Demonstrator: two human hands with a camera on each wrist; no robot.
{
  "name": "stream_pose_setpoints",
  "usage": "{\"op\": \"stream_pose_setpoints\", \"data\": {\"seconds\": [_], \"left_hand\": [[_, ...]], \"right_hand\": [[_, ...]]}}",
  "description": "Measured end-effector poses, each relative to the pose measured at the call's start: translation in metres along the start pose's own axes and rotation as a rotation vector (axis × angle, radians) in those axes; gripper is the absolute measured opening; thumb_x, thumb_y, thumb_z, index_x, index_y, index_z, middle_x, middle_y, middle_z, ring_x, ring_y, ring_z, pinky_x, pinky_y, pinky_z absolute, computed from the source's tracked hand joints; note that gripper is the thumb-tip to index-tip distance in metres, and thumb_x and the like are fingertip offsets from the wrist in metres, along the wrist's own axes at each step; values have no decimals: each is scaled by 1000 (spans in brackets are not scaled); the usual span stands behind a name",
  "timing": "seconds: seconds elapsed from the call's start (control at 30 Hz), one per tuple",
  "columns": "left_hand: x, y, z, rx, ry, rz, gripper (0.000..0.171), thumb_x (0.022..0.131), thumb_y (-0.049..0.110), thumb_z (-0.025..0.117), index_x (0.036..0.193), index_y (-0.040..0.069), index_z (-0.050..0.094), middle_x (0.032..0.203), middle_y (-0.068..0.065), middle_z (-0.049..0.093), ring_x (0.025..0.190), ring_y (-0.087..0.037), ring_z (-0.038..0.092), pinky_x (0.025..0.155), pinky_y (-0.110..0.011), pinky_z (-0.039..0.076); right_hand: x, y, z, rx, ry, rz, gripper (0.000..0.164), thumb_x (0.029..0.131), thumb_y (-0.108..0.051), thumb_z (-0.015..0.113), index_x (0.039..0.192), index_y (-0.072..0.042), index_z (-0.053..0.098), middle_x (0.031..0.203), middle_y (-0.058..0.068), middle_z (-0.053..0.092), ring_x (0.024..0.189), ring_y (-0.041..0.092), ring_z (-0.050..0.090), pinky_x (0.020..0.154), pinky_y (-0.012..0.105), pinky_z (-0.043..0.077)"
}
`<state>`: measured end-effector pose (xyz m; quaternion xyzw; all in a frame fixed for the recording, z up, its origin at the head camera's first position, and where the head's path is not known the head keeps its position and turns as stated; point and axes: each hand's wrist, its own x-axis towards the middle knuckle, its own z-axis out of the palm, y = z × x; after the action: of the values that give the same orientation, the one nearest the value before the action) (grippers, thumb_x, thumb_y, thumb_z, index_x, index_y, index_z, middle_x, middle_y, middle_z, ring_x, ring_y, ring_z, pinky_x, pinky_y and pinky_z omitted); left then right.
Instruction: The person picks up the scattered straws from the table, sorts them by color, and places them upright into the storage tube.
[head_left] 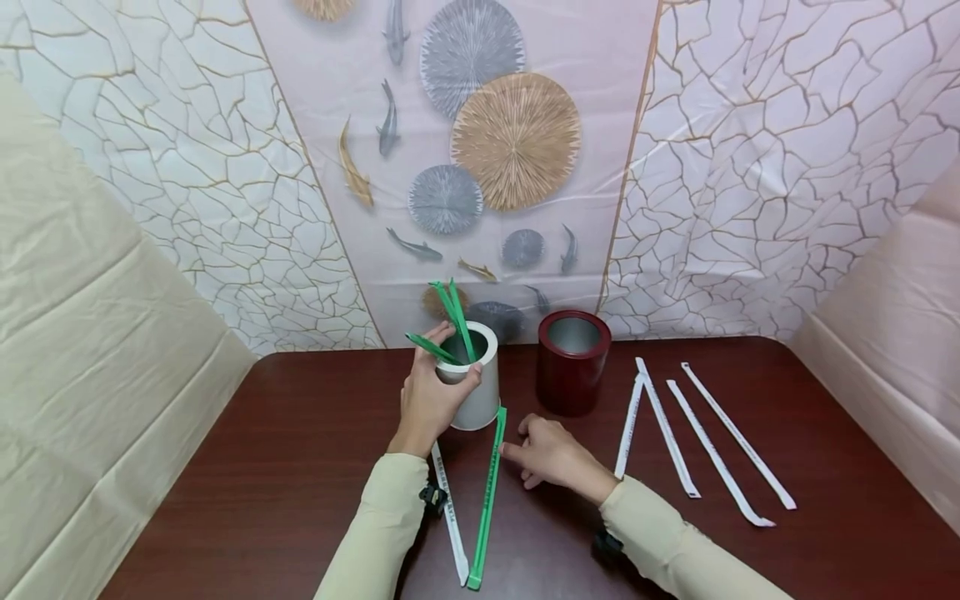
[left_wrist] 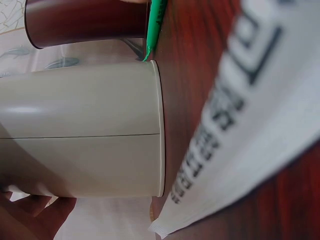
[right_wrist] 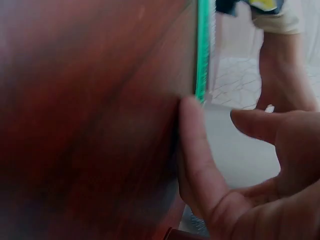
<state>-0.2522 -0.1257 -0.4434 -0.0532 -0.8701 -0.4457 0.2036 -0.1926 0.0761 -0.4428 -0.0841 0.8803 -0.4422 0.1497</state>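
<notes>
With its fingers and thumb spread around the rim, my left hand [head_left: 429,400] grips the off-white can [head_left: 483,398], which stands upright on the table. Several green wrapped straws [head_left: 459,321] poke up out of it, one leaning far left by the fingers. Another green wrapped straw [head_left: 489,500] lies on the table in front of the can. My right hand [head_left: 553,452] is just right of that straw, index fingertip right at its edge in the right wrist view and thumb held apart. A white wrapped straw [head_left: 453,529] with printing lies beside the green one, partly hidden by the left wrist.
To the right of the off-white can stands a dark red can [head_left: 572,379], its visible inside bare metal. Several white wrapped straws [head_left: 720,450] lie spread over the right part of the brown table [head_left: 247,500]. A patterned cloth [head_left: 720,167] hangs behind the table's far edge.
</notes>
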Motion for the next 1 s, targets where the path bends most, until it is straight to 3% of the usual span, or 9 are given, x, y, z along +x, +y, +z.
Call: {"op": "stream_pose_setpoints", "data": {"seconds": [0.13,0.2,0.3,0.4,0.53,0.63,0.8,1.0], "left_hand": [[0,-1,0,11,16,5,69,88,58,72,152,40,52,160,26,39,126,-30,65,96,-68,47],[0,-1,-1,10,21,2,69,88,58,72,152,40,52,159,26,39,126,-31,65,96,-68,47],[-1,0,0,5,10,-5,69,88,58,72,152,41,52,160,28,38,127,-31,64,97,-68,46],[-2,1,1,3,-3,-10,69,88,59,72,152,42,51,159,29,37,129,-32,63,99,-68,46],[-2,2,2,6,1,-6,69,88,58,72,152,42,52,160,28,38,128,-32,64,98,-67,47],[-3,3,3,4,5,1,69,88,57,73,152,41,52,160,26,39,127,-32,64,98,-68,47],[-2,4,3,-7,8,15,69,88,57,73,152,38,53,160,24,40,130,-31,63,99,-68,46],[-2,2,2,-13,16,8,70,87,56,73,152,37,54,160,23,41,128,-32,64,96,-68,47]], "right_hand": [[11,-4,6,-68,-30,-20,28,96,-19,79,87,3,63,62,13,63,48,20,68,51,33,58],[17,-8,8,-103,-50,-20,34,96,-15,77,71,-1,59,56,13,61,46,20,68,49,32,58],[26,-8,9,-138,-73,8,38,97,-7,71,62,-3,57,52,13,61,45,21,68,50,32,58],[41,3,10,-158,-95,32,37,96,-5,67,60,-4,55,51,13,61,45,20,68,50,32,58],[58,25,9,-182,-115,-2,41,94,-11,66,54,-9,54,49,9,61,43,17,67,49,30,56],[46,16,2,-160,-98,0,41,94,-9,67,54,-7,56,50,10,63,45,19,68,50,31,57],[14,-20,-22,-85,-41,33,29,97,-4,66,69,0,61,58,12,66,49,18,69,53,30,59],[-2,-49,-56,-1,-21,-52,16,103,-9,62,89,-1,60,71,13,68,53,16,70,56,34,61]]}}
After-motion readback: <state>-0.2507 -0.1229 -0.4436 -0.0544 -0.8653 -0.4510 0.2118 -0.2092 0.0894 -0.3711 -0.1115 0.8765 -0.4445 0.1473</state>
